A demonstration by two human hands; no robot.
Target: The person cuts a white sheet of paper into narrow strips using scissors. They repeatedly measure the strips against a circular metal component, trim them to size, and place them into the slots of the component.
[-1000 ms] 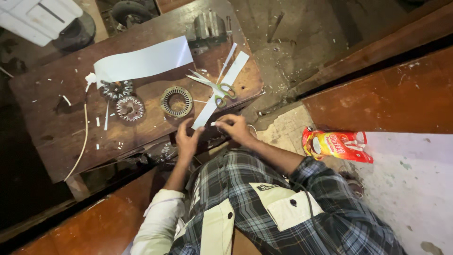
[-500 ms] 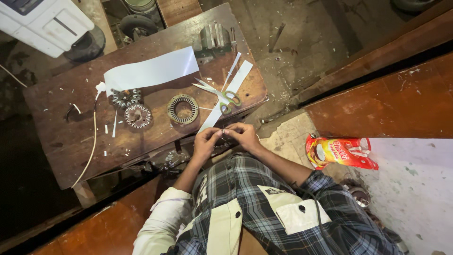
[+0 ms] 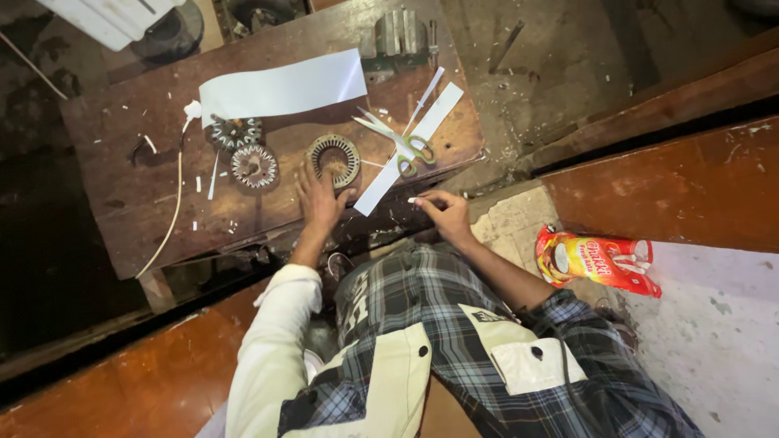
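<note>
The left hand point(image 3: 318, 197) lies spread on the wooden desk point(image 3: 122, 203), fingers wide and holding nothing, its fingertips at the near edge of the ring-shaped metal stator core point(image 3: 333, 160). The core sits flat, hole up, straight ahead of that hand toward the far side of the desk — so the left hand is plainly the nearer of the two, touching or all but touching the rim; the exact contact is too small to tell.

The right hand point(image 3: 442, 212) hovers off the desk's near right corner, fingers pinched narrow on a small white sliver point(image 3: 414, 199) that looks like cut paper. Just beside it, on its left, ends the long white paper strip point(image 3: 410, 148), whose long axis runs diagonally from the near edge up and away to the right. Green-handled scissors point(image 3: 403, 143) lie across that strip, blades pointing left toward the core. A thinner strip point(image 3: 425, 97) lies beside it on much the same slant.

Left of the core, well apart from both hands, sit two toothed metal parts point(image 3: 245, 150), and behind them a broad white sheet point(image 3: 282, 88). A white cord point(image 3: 174, 203) trails down the desk's left part. A red snack packet point(image 3: 596, 259) lies on the floor to the person's right.
</note>
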